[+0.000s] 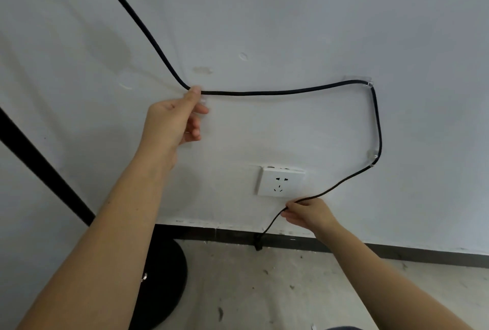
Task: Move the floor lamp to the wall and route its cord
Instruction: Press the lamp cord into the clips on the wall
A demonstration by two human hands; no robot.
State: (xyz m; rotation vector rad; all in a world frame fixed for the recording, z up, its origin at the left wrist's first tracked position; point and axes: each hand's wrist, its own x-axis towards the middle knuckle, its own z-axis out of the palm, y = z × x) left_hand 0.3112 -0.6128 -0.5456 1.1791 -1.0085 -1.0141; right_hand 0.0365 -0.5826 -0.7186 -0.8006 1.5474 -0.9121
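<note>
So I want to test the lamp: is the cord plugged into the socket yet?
No, the socket has nothing in it, and the cord runs past it through the right hand down toward the floor.

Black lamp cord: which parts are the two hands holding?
Left hand pinches the thin black lamp cord at its upper-left bend; right hand pinches it below the socket.

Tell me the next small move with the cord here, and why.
Probably press the cord into the clear clip under the left hand. It already sits in two clips on the right, the right hand holds the slack below the socket, and the plug dangles unplugged by the baseboard.
</note>
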